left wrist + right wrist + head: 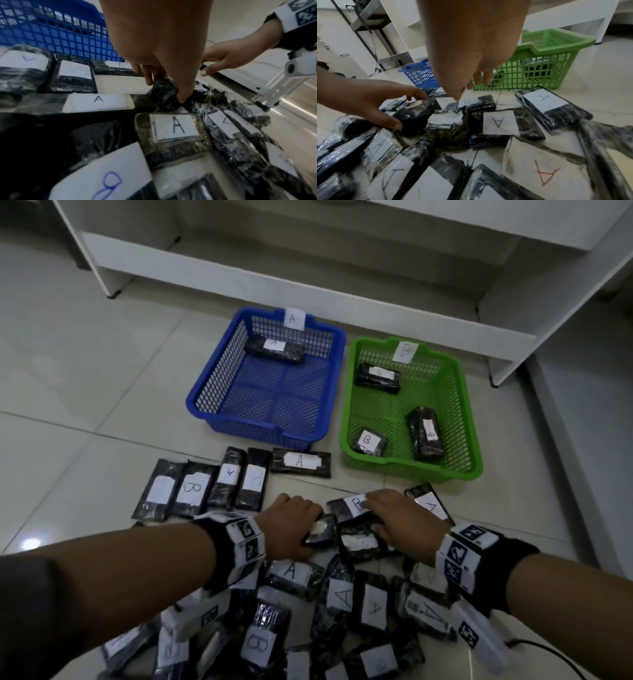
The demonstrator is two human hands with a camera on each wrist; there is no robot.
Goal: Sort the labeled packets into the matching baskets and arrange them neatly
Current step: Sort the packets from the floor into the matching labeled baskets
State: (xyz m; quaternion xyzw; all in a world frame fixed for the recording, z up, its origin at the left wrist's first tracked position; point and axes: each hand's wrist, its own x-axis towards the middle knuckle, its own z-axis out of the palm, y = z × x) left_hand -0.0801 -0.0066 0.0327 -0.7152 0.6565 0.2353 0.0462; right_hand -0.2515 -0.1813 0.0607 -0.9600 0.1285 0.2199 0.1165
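Several black packets with white A or B labels lie heaped on the floor. My left hand (310, 529) (164, 88) pinches one black packet (323, 531) (163, 94) (416, 115) between thumb and fingers at the heap's far edge. Its label faces away, so I cannot read it. My right hand (373, 508) (467, 93) reaches with fairly straight fingers over a packet labeled B (354, 505) (471, 103), the fingertips at its label. The blue basket (205, 392) tagged A holds one packet (274, 349). Three packets sit in the green basket (469, 419) tagged B.
A row of packets (202, 487) lies side by side left of the hands, and one A packet (301, 462) lies before the blue basket. A white shelf unit (308, 289) stands behind the baskets. A cable (548, 652) trails at the lower right.
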